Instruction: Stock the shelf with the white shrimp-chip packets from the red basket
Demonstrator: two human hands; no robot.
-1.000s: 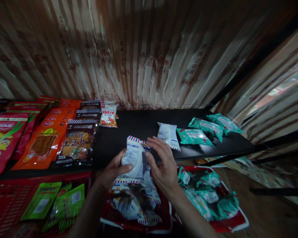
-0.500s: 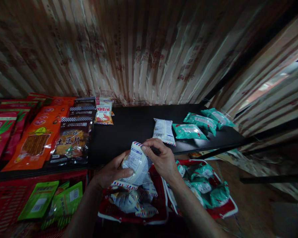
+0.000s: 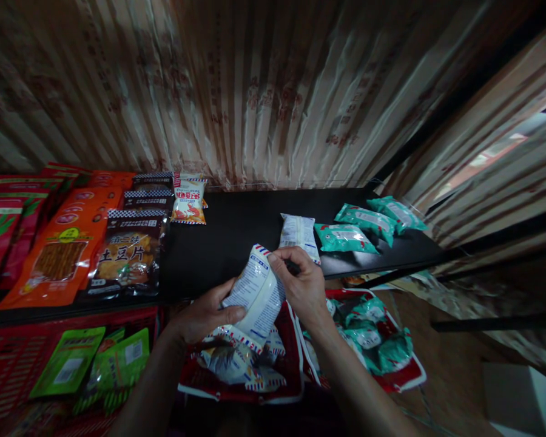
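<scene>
Both hands hold one white snack packet (image 3: 257, 295) with red and blue striped edges, its printed back facing me. My left hand (image 3: 203, 315) grips its lower left side, thumb on top. My right hand (image 3: 301, 283) pinches its upper right corner. The packet hangs above a red basket (image 3: 236, 392) holding several packets of the same kind. Just behind my right hand, another white packet (image 3: 299, 233) lies flat on the black shelf (image 3: 236, 233).
Three teal packets (image 3: 368, 223) lie on the shelf's right part; a second red basket (image 3: 404, 379) of teal packets sits below. Orange, red and dark snack bags (image 3: 122, 258) fill the shelf's left, with a small white packet (image 3: 188, 204) behind. Green packets (image 3: 95, 364) lie in a red crate at lower left.
The packet has tilted and risen a little, its top corner now further right. My right hand closed from spread fingers into a pinch on that corner. The view shifted slightly.
</scene>
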